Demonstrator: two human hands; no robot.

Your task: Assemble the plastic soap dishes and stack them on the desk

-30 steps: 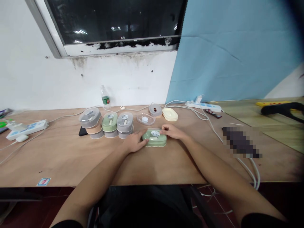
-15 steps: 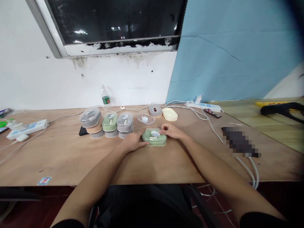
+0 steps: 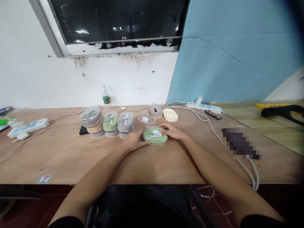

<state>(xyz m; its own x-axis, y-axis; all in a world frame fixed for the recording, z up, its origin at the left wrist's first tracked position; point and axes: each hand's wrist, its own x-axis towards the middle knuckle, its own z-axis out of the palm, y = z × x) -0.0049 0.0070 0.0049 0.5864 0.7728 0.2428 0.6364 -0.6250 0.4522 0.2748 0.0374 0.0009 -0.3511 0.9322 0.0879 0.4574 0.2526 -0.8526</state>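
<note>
A green lunch box (image 3: 149, 138) with a clear cover and a round white sticker lies in front of me on the wooden table. My left hand (image 3: 135, 141) is closed around its left end, thumb along the near side. At the far right corner, my right hand (image 3: 174, 131) grips the same box with thumb on top, near the sticker; its other fingers are partly hidden behind the edge. To the left stand three stacks of similar boxes: a grey-topped stack (image 3: 91, 117), a green-topped stack (image 3: 110, 122) and another grey-topped stack (image 3: 125, 120).
Behind the box lie a clear lid (image 3: 146, 119), a small grey container (image 3: 155, 110) and a cream one (image 3: 170, 115). A plastic bottle (image 3: 106, 98) stands by the wall. Power strips (image 3: 28, 127) and white cables run along both sides. A blurred dark object (image 3: 241, 144) lies right.
The green lunch box has tilted or turned slightly between my hands. My right fingers, more curled before, now reach further along its far corner. The view has shifted a little.
</note>
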